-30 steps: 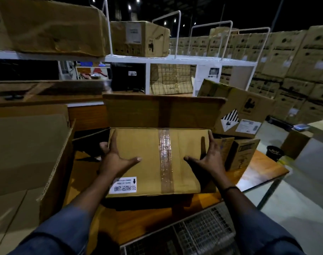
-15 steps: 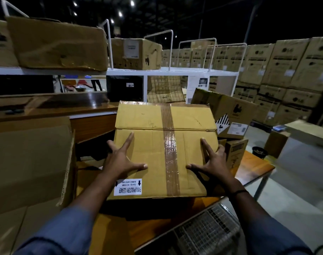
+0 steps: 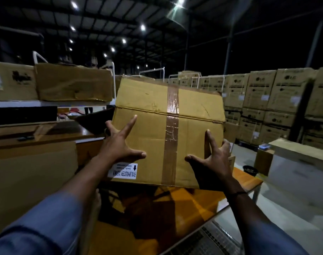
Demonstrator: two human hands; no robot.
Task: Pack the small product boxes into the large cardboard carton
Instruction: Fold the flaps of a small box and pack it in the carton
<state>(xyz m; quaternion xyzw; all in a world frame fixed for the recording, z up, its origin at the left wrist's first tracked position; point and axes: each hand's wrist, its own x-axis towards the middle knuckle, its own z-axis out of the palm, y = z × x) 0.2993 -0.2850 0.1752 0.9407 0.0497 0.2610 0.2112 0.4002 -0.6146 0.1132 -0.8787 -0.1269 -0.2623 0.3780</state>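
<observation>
Right, the large cardboard carton point(image 3: 168, 133) is up off the wooden table point(image 3: 177, 214) and held between 2 palms, tilted so its taped face looks back at the person. Left hand point(image 3: 118, 146) presses flat on the left half of that face, fingers splayed, just above the white label point(image 3: 123, 171). Right hand point(image 3: 215, 159) clamps the right edge, thumb across the face, fingers wrapped round the side. Both are gripping, neither is loose.

My read: this is carton prep, not packing yet. The brown tape strip point(image 3: 171, 137) runs down the middle of the face, so this looks like the sealed base, and no small product boxes can be made out anywhere. Next it wants turning open side up and setting down square on the table, well in from the right edge, where bare floor point(image 3: 293, 203) drops away.

Room is a dim warehouse, ceiling lights point(image 3: 180, 0) overhead. Stacked cartons point(image 3: 267, 100) wall off the right. A white shelf point(image 3: 46, 103) carries a dented box point(image 3: 72, 83) on the left, and another big cardboard box point(image 3: 31, 183) stands at the table's left edge.
</observation>
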